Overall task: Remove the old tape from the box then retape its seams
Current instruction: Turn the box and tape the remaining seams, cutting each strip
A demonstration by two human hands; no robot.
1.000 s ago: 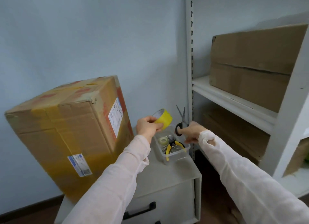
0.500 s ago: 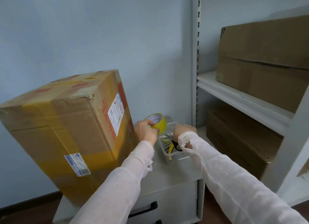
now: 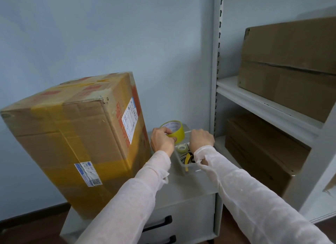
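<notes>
Now the scissors that were raised a second ago to the right of the box [image 3: 72, 134] are no longer seen. The right grip [image 3: 201, 139] has been lowered into the clear bin [image 3: 192, 166] just right of the box. Its fingers are turned down and hidden, so whether anything is held there cannot be told. As before, the yellow tape roll [image 3: 174, 131] is kept pinched in the left grip [image 3: 162, 141], close to the box's right face. The box is stood on the grey surface [image 3: 190, 187] with its old yellow bands in place, so stripping is judged not yet begun; tools are apparently being sorted first. In the bin a small clear roll [image 3: 182, 147] and yellow-handled pliers [image 3: 188, 157] are seen. Farther right of the box, shelving [image 3: 254, 101] loaded with cartons [image 3: 291, 65] is set, and little room is left for turning the box on that side.
</notes>
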